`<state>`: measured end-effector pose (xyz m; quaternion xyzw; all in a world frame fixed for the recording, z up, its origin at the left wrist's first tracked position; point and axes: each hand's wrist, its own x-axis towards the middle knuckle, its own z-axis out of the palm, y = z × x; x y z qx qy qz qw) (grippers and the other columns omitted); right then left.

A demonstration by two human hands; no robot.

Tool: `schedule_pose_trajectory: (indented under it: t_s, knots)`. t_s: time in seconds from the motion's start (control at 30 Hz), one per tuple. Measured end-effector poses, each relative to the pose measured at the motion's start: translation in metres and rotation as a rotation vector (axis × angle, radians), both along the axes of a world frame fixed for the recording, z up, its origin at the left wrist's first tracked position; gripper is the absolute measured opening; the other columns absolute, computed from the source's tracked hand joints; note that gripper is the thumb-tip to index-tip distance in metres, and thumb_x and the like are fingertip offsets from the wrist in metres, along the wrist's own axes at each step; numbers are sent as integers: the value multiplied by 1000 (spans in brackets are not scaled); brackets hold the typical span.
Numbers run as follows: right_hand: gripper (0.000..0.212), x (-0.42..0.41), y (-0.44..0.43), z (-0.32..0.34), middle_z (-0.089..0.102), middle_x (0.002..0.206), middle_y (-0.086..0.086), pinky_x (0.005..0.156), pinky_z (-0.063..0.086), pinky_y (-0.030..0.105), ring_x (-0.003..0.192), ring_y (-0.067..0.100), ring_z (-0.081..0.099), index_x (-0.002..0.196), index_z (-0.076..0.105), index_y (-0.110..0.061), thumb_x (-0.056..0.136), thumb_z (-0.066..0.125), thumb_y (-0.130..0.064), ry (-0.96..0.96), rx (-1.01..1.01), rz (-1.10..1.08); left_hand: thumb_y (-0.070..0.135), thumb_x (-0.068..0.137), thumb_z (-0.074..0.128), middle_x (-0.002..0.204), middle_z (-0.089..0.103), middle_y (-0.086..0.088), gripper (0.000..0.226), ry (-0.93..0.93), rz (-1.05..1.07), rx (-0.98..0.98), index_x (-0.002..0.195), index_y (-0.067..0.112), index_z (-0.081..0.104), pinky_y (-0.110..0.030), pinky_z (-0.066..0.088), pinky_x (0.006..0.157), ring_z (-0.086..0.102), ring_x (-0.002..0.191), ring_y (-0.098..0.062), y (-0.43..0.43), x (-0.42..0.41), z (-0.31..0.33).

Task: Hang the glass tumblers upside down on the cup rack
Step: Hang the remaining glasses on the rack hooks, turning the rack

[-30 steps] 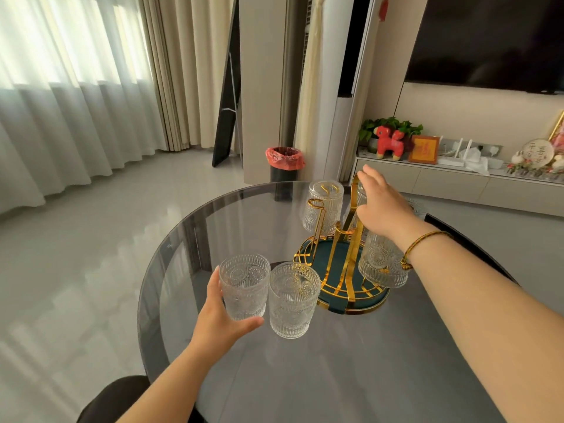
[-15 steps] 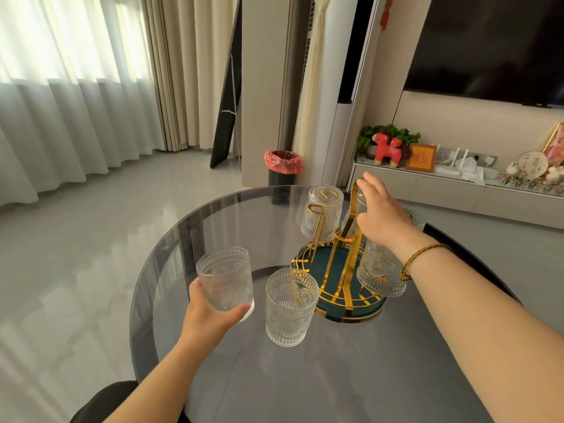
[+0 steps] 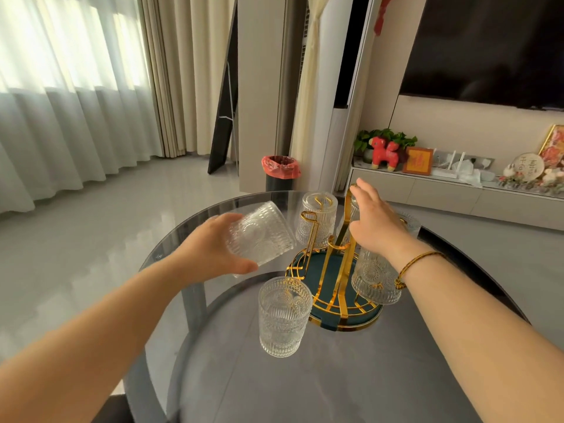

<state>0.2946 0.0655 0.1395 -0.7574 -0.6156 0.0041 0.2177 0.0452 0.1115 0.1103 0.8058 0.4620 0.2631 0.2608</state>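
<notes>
My left hand (image 3: 210,248) holds an embossed glass tumbler (image 3: 259,236) in the air, tilted on its side, just left of the gold cup rack (image 3: 331,264). The rack stands on a round dark-green base (image 3: 323,322) on the glass table. My right hand (image 3: 375,224) rests on the top of the rack's centre post, gripping it. Tumblers hang upside down on the rack: one at the back left (image 3: 317,221), one at the front right (image 3: 375,279) under my wrist, and others partly hidden behind my right hand. One more tumbler (image 3: 282,315) stands upright on the table in front of the rack.
The round smoked-glass table (image 3: 305,377) has its curved edge close on the left and far side. A bin with a red liner (image 3: 279,174) stands on the floor beyond the table. A low TV shelf (image 3: 457,193) with ornaments runs along the right wall.
My left hand has lifted its tumbler off the table, carried it up and right toward the rack, and tipped it sideways. My right hand stays on the rack's top.
</notes>
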Motion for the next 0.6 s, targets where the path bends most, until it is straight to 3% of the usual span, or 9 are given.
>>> schedule_pose_trajectory:
  t_s: [0.07,0.2,0.33,0.5,0.6]
  knots:
    - [69,0,-1,0,3,154,0,112,15,41,139,28,10,138,15,-17,78,41,2,-3,0,3,31,54,80,120,48,-1,89,100,-43,27,129,23,33,-33,40,90,46,103,-19,6,9,15]
    - [71,1,0,-1,3,154,-1,112,16,41,139,28,9,139,13,-19,77,39,3,15,9,-5,28,54,80,104,47,2,90,299,-103,11,127,24,27,-30,39,77,49,90,-20,23,28,52]
    - [71,3,1,-2,3,154,-2,112,15,40,139,27,8,139,13,-20,76,39,4,30,25,8,25,56,80,86,48,7,81,510,-145,77,121,21,33,-21,38,52,48,69,-16,30,46,77]
    - [73,5,2,-3,3,154,0,113,9,38,139,24,5,139,13,-19,75,37,6,46,48,29,28,55,81,121,53,-6,82,619,-200,165,124,21,37,-36,45,89,49,103,-25,42,66,97]
    - [74,6,2,-4,2,154,-1,113,7,36,139,23,4,139,12,-19,74,36,6,54,57,41,29,56,81,128,48,-4,81,645,-238,179,125,22,39,-39,40,98,46,112,-26,44,79,106]
